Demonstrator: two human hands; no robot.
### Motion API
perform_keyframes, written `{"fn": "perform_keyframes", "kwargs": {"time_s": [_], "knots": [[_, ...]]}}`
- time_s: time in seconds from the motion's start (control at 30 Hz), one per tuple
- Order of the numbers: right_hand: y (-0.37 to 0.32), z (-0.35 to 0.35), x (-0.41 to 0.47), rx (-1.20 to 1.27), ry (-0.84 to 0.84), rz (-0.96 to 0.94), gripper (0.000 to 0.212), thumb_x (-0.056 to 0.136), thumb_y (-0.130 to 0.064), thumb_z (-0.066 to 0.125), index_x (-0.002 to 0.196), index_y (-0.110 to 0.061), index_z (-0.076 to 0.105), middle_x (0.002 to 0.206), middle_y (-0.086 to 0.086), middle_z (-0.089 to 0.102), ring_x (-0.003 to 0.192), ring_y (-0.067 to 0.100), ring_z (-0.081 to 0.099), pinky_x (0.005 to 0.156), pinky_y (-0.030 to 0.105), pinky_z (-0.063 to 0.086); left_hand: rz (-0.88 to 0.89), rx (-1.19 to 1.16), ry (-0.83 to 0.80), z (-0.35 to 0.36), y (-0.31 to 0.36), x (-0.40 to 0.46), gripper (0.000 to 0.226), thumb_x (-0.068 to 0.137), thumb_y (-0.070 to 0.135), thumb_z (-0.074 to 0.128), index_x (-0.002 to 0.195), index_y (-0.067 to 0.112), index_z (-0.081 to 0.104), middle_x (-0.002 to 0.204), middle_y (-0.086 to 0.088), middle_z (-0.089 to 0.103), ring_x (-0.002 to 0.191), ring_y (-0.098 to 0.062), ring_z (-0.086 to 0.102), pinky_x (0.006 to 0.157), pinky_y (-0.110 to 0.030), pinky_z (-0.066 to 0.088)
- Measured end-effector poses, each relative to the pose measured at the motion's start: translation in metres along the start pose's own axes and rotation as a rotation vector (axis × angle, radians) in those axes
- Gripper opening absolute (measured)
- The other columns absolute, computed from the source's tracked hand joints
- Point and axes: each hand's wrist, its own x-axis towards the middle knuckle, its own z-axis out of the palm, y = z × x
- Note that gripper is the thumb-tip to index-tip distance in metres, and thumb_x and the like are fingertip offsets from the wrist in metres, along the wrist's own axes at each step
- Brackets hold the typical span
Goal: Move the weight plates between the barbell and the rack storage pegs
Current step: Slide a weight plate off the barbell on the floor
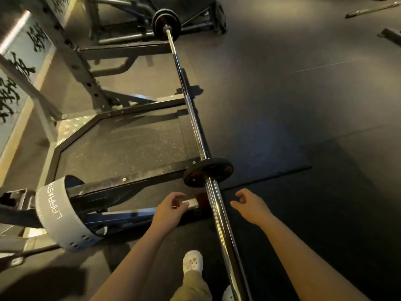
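Observation:
A chrome barbell (pixel 191 118) runs from the near bottom centre to the far upper middle. A small black weight plate (pixel 208 172) with red marks sits on its near sleeve. Another black plate (pixel 166 25) sits on the far end. My left hand (pixel 170 210) hovers left of the near sleeve, just short of the plate, fingers loosely curled and holding nothing. My right hand (pixel 249 206) hovers right of the sleeve, fingers also loosely curled and empty. Neither hand touches the bar or the plate.
A grey power rack (pixel 71 59) with holed uprights stands on the left, its black base bars reaching the barbell. A grey lifting belt (pixel 57 213) wraps a rack bar at lower left. My white shoe (pixel 192 261) stands below. Another bar (pixel 373 10) lies far right.

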Motion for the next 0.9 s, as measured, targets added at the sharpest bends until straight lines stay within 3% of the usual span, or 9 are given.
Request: {"fn": "perform_keyframes", "kwargs": {"time_s": [0.13, 0.27, 0.37, 0.43, 0.53, 0.6, 0.73, 0.9], "knots": [[-0.019, -0.010, 0.031, -0.161, 0.075, -0.049, 0.054, 0.092, -0.032, 0.060, 0.141, -0.024, 0.037, 0.135, 0.000, 0.046, 0.113, 0.012, 0.050, 0.085, 0.024, 0.042, 0.032, 0.036, 0.051, -0.012, 0.010, 0.057, 0.049, 0.088, 0.026, 0.068, 0.132, 0.021, 0.048, 0.100, 0.009, 0.056, 0.093, -0.006, 0.056, 0.082, -0.025, 0.048], [-0.038, -0.024, 0.071, -0.297, 0.131, -0.076, 0.057, 0.092, -0.033, 0.061, 0.141, -0.025, 0.035, 0.136, -0.001, 0.044, 0.115, 0.013, 0.050, 0.083, 0.022, 0.042, 0.075, 0.189, -0.027, -0.016, 0.025, 0.117, 0.072, 0.082, 0.031, 0.073, 0.143, 0.025, 0.035, 0.131, -0.002, 0.051, 0.117, -0.019, 0.053, 0.097, -0.037, 0.048], [-0.055, -0.024, 0.107, -0.379, 0.109, -0.092, 0.066, 0.090, -0.032, 0.063, 0.145, -0.025, 0.029, 0.141, 0.001, 0.041, 0.123, 0.017, 0.046, 0.098, 0.034, 0.046, 0.107, 0.481, -0.084, -0.012, 0.027, 0.150, 0.081, 0.081, 0.041, 0.072, 0.147, 0.028, 0.027, 0.143, -0.001, 0.043, 0.127, -0.023, 0.046, 0.101, -0.041, 0.045], [-0.061, -0.019, 0.128, -0.415, 0.093, -0.088, 0.073, 0.088, -0.030, 0.064, 0.148, -0.024, 0.023, 0.147, 0.001, 0.035, 0.131, 0.020, 0.039, 0.105, 0.040, 0.041, 0.096, 0.642, -0.148, -0.005, 0.024, 0.168, 0.072, 0.081, 0.044, 0.070, 0.142, 0.028, 0.037, 0.136, 0.000, 0.051, 0.121, -0.021, 0.052, 0.098, -0.040, 0.046], [-0.056, -0.008, 0.141, -0.493, 0.079, -0.102, 0.072, 0.087, -0.027, 0.065, 0.146, -0.025, 0.024, 0.145, -0.001, 0.035, 0.130, 0.018, 0.039, 0.105, 0.039, 0.039, 0.086, 0.786, -0.221, 0.011, 0.023, 0.180, 0.048, 0.083, 0.044, 0.068, 0.123, 0.022, 0.052, 0.116, 0.000, 0.061, 0.108, -0.019, 0.059, 0.090, -0.035, 0.048], [-0.047, 0.002, 0.144, -0.494, 0.144, -0.114, 0.069, 0.086, -0.026, 0.065, 0.143, -0.027, 0.026, 0.143, -0.004, 0.036, 0.128, 0.015, 0.041, 0.109, 0.041, 0.036, 0.102, 0.824, -0.211, 0.017, 0.024, 0.186, 0.042, 0.085, 0.042, 0.066, 0.118, 0.019, 0.053, 0.113, -0.001, 0.062, 0.105, -0.020, 0.060, 0.086, -0.033, 0.047], [-0.037, 0.008, 0.152, -0.526, 0.214, -0.124, 0.066, 0.086, -0.027, 0.065, 0.141, -0.028, 0.028, 0.143, -0.006, 0.037, 0.136, 0.013, 0.034, 0.117, 0.049, 0.016, 0.199, 0.901, -0.218, 0.017, 0.026, 0.196, 0.036, 0.088, 0.041, 0.063, 0.115, 0.019, 0.055, 0.109, -0.001, 0.063, 0.100, -0.018, 0.061, 0.082, -0.031, 0.047], [-0.030, 0.005, 0.164, -0.560, 0.248, -0.209, 0.053, 0.089, -0.028, 0.061, 0.135, -0.027, 0.034, 0.134, -0.007, 0.046, 0.128, 0.010, 0.042, 0.117, 0.045, 0.020, 0.211, 0.837, -0.173, 0.020, 0.016, 0.196, 0.032, 0.090, 0.043, 0.060, 0.114, 0.023, 0.055, 0.107, 0.002, 0.065, 0.099, -0.017, 0.062, 0.082, -0.030, 0.047]]}}
